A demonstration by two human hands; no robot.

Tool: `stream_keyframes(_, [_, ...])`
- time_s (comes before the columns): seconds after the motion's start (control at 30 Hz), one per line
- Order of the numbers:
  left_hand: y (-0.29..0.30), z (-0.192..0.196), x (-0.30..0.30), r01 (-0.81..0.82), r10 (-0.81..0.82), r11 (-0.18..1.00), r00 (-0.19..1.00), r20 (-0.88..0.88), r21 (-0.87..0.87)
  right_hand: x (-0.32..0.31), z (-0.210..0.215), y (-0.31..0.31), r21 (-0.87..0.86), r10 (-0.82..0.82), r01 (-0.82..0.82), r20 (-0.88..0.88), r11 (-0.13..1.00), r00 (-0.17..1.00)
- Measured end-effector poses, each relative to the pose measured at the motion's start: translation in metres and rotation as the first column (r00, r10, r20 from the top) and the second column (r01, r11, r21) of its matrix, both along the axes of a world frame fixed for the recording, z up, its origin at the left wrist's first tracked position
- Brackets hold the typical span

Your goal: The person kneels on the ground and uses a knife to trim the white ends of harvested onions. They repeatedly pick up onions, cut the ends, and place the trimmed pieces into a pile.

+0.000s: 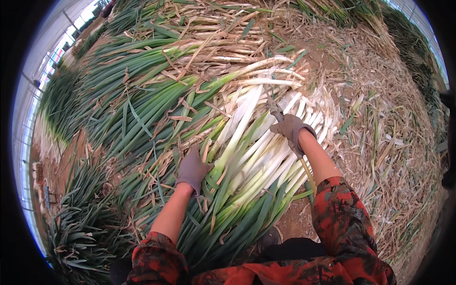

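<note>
Both of my hands wear grey gloves. My left hand is closed around the lower, greener part of a long green onion, whose white end points up and away to the right. Thumb and fingers meet near the stalk; part of the grip is hidden. In my right hand is what looks like an air blow gun, its thin nozzle pointing away from me, close to the white ends. A yellowish hose runs from under that hand toward my right sleeve. Below and between my hands lies a pile of cleaned green onions, white ends to the upper right.
Uncleaned green onions with dry brown leaves spread across the far left and top. Upright bunches stand at the left edge, with more greens at lower left. Dry peelings cover the ground on the right.
</note>
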State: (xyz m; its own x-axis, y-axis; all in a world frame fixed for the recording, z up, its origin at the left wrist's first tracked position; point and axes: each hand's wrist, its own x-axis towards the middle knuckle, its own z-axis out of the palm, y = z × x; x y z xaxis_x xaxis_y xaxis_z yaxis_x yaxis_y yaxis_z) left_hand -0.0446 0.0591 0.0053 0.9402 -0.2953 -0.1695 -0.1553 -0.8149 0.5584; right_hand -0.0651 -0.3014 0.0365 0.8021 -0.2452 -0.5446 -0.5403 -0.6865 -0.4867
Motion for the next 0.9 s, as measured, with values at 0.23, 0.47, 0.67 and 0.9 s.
stream_keyframes(0.23, [-0.071,-0.013,0.025,0.238,-0.256,0.967,0.913,-0.317,-0.095,-0.029,0.004,0.031,-0.099,0.0,0.003,0.024,0.995,1.0])
stream_keyframes(0.47, [-0.079,-0.01,0.018,0.352,-0.405,0.913,0.844,-0.352,-0.206,-0.024,0.012,0.023,-0.02,-0.125,0.126,0.052,0.992,0.991])
stream_keyframes(0.67, [-0.086,0.035,-0.048,0.652,-0.611,0.748,0.749,-0.258,0.122,-0.113,0.019,0.028,-0.004,-0.053,0.053,-0.064,0.999,0.997])
stream_keyframes(0.9, [-0.119,0.014,0.011,0.716,-0.67,0.681,0.694,-0.264,0.156,-0.121,-0.008,0.011,0.235,-0.464,0.44,0.056,0.867,0.884])
